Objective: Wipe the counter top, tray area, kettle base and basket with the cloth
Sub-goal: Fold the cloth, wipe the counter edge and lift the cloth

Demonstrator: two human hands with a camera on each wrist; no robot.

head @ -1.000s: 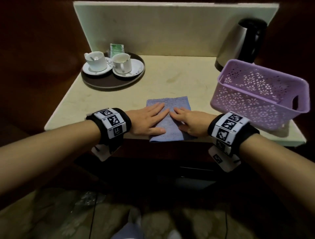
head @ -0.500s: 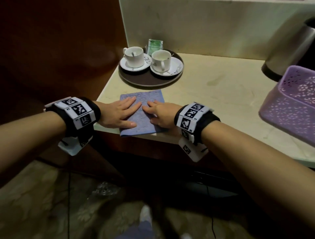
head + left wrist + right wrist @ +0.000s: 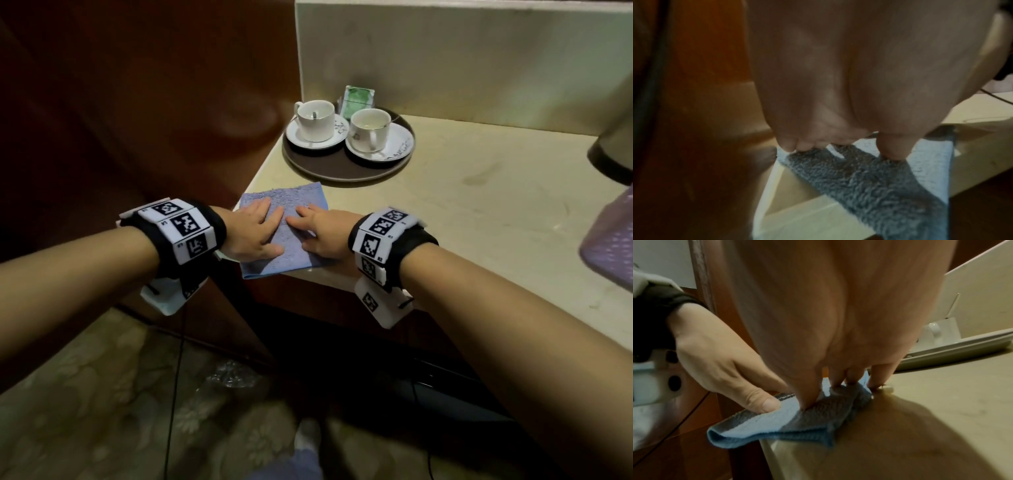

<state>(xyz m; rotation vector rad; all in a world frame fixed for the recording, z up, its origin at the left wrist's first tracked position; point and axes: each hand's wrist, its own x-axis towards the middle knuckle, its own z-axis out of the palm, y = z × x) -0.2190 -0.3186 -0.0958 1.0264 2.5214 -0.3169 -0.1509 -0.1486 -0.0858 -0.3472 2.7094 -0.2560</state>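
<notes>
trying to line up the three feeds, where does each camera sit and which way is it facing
Head: worn on the head, looks down at the beige stone counter top; both forearms, left hand and right hand flat on the folded blue terry cloth.
Left wrist: looks along the left hand to its fingertips.
Right wrist: looks along the right hand; the left hand shows too.
All three share the cloth.

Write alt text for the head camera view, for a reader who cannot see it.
Both hands, left hand and right hand, press flat on a blue cloth at the counter top's near-left corner. Behind it, a round tray holds two cups on saucers.
</notes>
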